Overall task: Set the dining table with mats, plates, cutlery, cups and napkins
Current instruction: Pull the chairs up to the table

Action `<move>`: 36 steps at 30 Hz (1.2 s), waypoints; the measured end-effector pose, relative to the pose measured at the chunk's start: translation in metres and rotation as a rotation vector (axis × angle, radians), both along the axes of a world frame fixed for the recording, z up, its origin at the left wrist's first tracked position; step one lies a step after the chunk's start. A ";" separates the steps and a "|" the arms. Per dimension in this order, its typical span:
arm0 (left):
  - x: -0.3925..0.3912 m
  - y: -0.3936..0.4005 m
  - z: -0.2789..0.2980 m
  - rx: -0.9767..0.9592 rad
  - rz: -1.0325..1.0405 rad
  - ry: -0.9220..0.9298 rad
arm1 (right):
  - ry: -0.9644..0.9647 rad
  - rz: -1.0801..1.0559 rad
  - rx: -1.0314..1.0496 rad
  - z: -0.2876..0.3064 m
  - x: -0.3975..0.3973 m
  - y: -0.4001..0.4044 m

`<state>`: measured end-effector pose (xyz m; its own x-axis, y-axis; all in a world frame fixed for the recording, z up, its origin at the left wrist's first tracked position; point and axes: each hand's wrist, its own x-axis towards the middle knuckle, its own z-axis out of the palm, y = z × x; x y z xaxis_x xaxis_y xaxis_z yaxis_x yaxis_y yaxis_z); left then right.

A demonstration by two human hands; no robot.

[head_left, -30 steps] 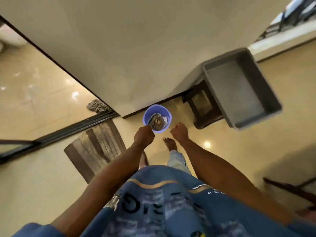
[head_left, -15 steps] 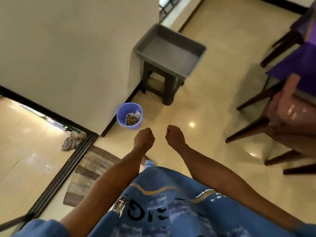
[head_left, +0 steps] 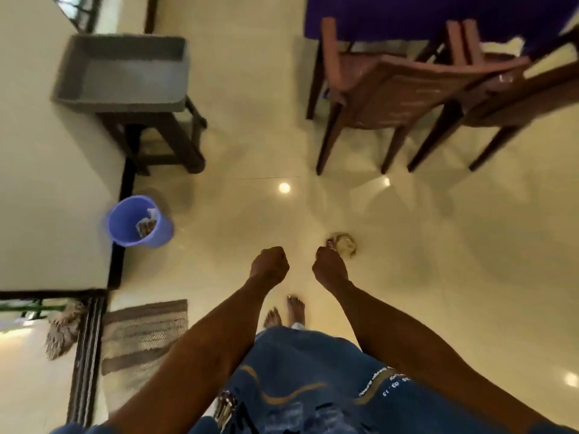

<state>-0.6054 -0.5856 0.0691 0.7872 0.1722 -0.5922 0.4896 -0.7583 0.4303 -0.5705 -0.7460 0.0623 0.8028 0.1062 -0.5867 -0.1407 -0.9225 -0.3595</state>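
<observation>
Both hands are clenching into fists over the floor, holding nothing: left hand and right hand side by side, apart. Dining table w/ purple cloth is sitting top right behind two chairs; grey tub and blue bin are standing by the wall at left.

On my blue shirt I can see small white print along a curved stripe, ending in what looks like "03 · 13"; the rest is too blurred to read.
</observation>
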 end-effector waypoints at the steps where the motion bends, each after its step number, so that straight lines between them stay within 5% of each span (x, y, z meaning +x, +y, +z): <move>1: 0.000 -0.009 -0.001 -0.009 -0.041 0.001 | -0.007 -0.053 -0.013 0.003 -0.005 -0.013; 16: 0.058 -0.106 -0.065 0.050 -0.151 0.113 | -0.013 -0.346 0.046 -0.066 0.041 -0.138; 26: 0.170 -0.183 -0.289 -0.050 -0.116 0.102 | 0.043 -0.429 0.103 -0.306 0.137 -0.194; 30: 0.186 -0.193 -0.404 -0.007 -0.269 0.108 | 0.144 -0.453 0.046 -0.429 0.151 -0.213; 36: 0.208 -0.196 -0.520 -0.003 -0.236 0.070 | 0.118 -0.261 -0.085 -0.562 0.182 -0.214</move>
